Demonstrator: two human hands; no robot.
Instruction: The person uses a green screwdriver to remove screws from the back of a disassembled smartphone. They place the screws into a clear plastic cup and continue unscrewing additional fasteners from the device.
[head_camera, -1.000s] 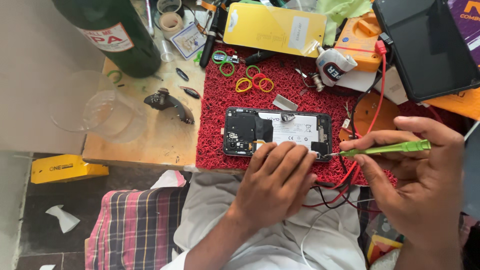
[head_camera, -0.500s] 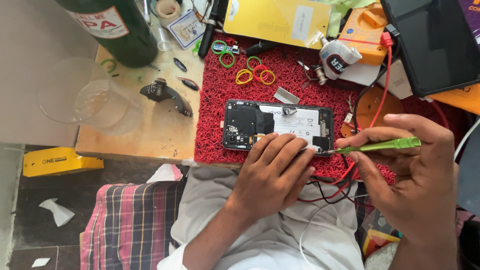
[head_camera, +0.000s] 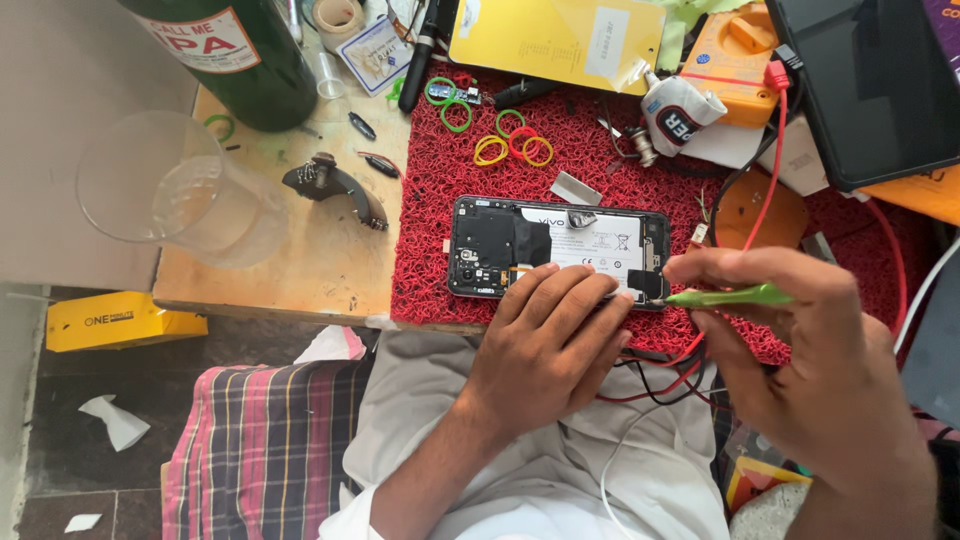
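An opened phone (head_camera: 545, 243) with its back cover off lies on a red textured mat (head_camera: 600, 160), showing black boards and a white battery. My left hand (head_camera: 555, 340) rests its fingertips on the phone's near edge, holding it flat. My right hand (head_camera: 810, 350) pinches a thin green tool (head_camera: 735, 296), its tip at the phone's lower right corner.
Coloured rubber bands (head_camera: 512, 138) lie on the mat beyond the phone. A clear glass (head_camera: 180, 195) and dark green bottle (head_camera: 235, 50) stand on the wooden table at left. A yellow card (head_camera: 555, 40), orange meter (head_camera: 735, 55), red wire (head_camera: 772, 150) and dark tablet (head_camera: 870, 85) crowd the far right.
The view has shifted slightly. Both hands stay at the phone, with the green tool's tip still near its lower right corner.
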